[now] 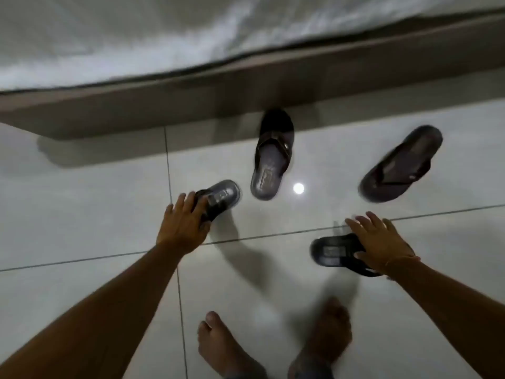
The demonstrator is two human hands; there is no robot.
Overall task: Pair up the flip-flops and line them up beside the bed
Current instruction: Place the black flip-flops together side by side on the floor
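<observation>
Several dark flip-flops lie scattered on the pale tiled floor beside the bed [246,86]. My left hand [185,222] lies over the strap end of one flip-flop [221,198], fingers curled around it. My right hand [379,242] rests on another flip-flop [336,251] near me, fingers spread over its strap end. A third flip-flop [272,157] points its toe at the bed frame. The fourth flip-flop [401,164] lies slanted at the right, apart from the others.
The brown bed frame runs across the top with a white sheet [136,36] above it. My bare feet [226,348] stand on the glossy tiles at the bottom. A ceiling light's reflection [298,188] shines on the floor between the flip-flops.
</observation>
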